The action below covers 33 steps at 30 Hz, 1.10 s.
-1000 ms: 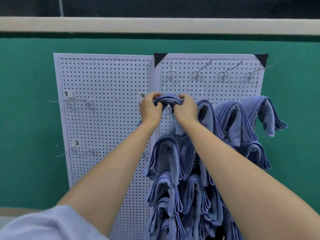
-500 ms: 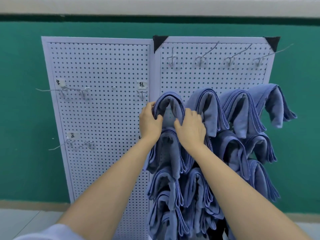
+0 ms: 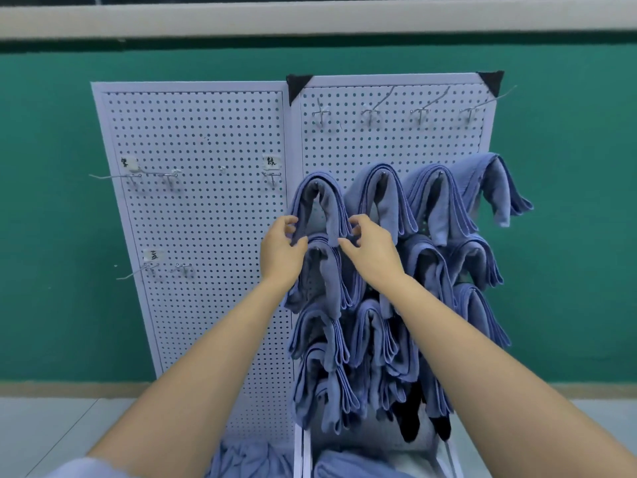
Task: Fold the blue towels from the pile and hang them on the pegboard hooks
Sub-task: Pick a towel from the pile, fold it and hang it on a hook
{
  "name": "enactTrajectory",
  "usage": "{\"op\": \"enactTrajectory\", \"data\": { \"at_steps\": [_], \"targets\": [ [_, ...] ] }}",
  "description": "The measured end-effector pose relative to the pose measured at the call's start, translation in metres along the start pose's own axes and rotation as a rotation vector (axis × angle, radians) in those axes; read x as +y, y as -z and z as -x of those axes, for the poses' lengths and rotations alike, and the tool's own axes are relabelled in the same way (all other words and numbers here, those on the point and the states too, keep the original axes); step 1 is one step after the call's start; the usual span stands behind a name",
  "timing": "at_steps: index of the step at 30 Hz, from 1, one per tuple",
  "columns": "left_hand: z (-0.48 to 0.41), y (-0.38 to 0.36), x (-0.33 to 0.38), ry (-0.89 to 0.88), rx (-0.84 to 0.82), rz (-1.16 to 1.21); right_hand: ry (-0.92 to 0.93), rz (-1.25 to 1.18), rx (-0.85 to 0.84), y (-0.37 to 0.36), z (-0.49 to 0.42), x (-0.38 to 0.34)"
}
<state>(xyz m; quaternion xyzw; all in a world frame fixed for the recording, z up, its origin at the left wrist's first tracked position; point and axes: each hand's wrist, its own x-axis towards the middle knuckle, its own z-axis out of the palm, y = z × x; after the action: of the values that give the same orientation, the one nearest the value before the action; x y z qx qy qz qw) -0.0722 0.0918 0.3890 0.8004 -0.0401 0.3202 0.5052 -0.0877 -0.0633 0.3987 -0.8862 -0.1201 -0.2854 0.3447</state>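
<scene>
Against the green wall point(image 3: 51, 201), we find a folded blue towel point(image 3: 327, 205) draped on a hook point(image 3: 316, 183) of the right pegboard point(image 3: 396, 143) at frame centre, left hand point(image 3: 281, 250) and right hand point(image 3: 370, 251) curled loosely at its hems, pinch unconfirmed; hanging seems done, next requiring release and another from the bottom-edge pile point(image 3: 248, 460).

Upper-right tag point(image 3: 271, 162): white paper, sitting near the right edge of the left pegboard panel point(image 3: 206, 236), showing one handwritten character, 绿.
Upper-left tag point(image 3: 129, 162): sitting near the same panel's left edge, showing one dark character too blurred to read.
Lower-left tag point(image 3: 151, 255): sitting lower by that left edge, its single character also blurring out.
</scene>
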Motion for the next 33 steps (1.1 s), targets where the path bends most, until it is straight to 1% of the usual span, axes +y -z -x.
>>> {"op": "enactTrajectory", "data": {
  "at_steps": [6, 9, 13, 16, 19, 23, 26, 30, 33],
  "targets": [
    [0.093, 0.014, -0.001, 0.028, -0.072, -0.021, 0.025, 0.066, -0.069, 0.024, 0.088, 0.011],
    [0.146, 0.005, -0.015, 0.066, -0.154, -0.038, -0.015, 0.061, -0.13, 0.024, 0.14, 0.031],
    [0.211, -0.017, -0.058, 0.184, -0.289, -0.064, -0.115, 0.089, -0.276, 0.009, 0.204, 0.069],
    [0.251, -0.037, -0.099, 0.29, -0.402, -0.095, -0.188, 0.12, -0.349, -0.014, 0.243, 0.104],
    [0.284, -0.055, -0.14, 0.358, -0.464, -0.129, -0.291, 0.134, -0.42, -0.041, 0.272, 0.141],
    [0.313, -0.082, -0.198, 0.465, -0.571, -0.186, -0.41, 0.15, -0.555, -0.081, 0.297, 0.187],
    [0.325, -0.105, -0.238, 0.525, -0.57, -0.196, -0.494, 0.149, -0.645, -0.114, 0.311, 0.217],
    [0.331, -0.136, -0.29, 0.573, -0.686, -0.245, -0.582, 0.15, -0.744, -0.163, 0.322, 0.256],
    [0.325, -0.159, -0.325, 0.604, -0.697, -0.264, -0.622, 0.167, -0.806, -0.2, 0.325, 0.285]
  ]
}}
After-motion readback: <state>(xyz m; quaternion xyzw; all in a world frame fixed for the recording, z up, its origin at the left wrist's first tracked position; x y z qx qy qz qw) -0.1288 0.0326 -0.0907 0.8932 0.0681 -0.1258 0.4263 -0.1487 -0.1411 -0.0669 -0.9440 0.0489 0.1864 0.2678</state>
